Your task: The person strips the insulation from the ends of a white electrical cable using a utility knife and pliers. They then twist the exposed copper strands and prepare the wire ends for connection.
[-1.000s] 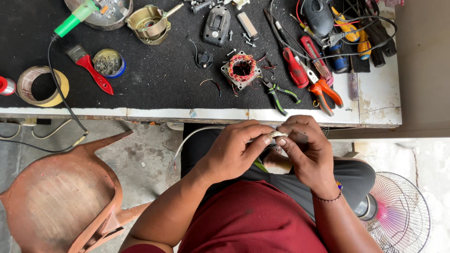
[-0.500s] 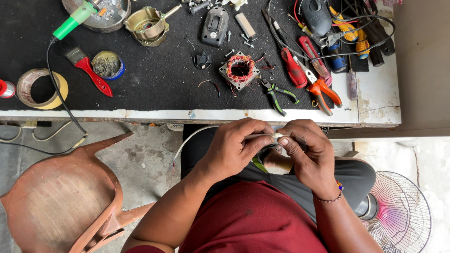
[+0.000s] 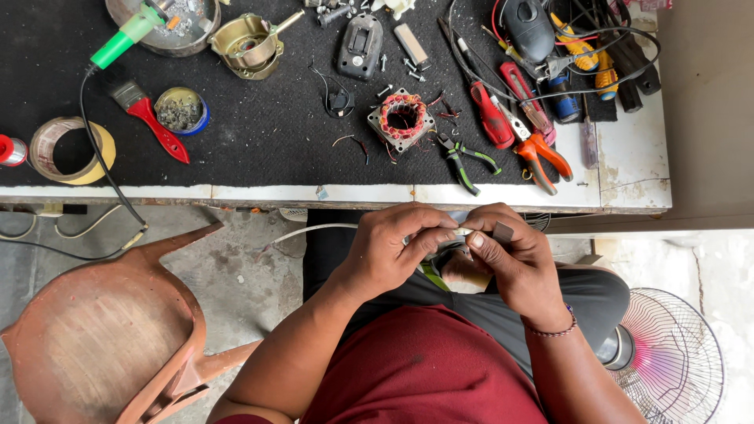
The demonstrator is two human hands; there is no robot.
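Both hands have barely shifted over the last second: they stay pressed together over the lap, only the fingertips reworking their pinch. Seen from the head camera, the left hand (image 3: 390,250) is curled nearly closed, thumb and forefinger nipping a thin pale sleeve or wire end (image 3: 465,232) that runs across to the right hand (image 3: 514,263). That hand is also mostly closed; its fingers pinch the other end of the same piece and a small dark block (image 3: 503,232) sits against its fingertips. Beneath both hands, resting on the lap, lies a rounded pale part (image 3: 463,275), largely hidden, with a green-yellow strip (image 3: 430,276) peeking out beside it. On the tabletop (image 3: 628,169) ahead lie a stator (image 3: 401,118) with copper windings, green pliers (image 3: 463,161) and orange cutters (image 3: 542,153), all untouched, well apart from the hands. The step looks like fine lead work, fitting or stripping a sleeve held between the fingertips. Any next move would call for a steady pinch from both hands and a straight pull or push along the wire, not a twist.
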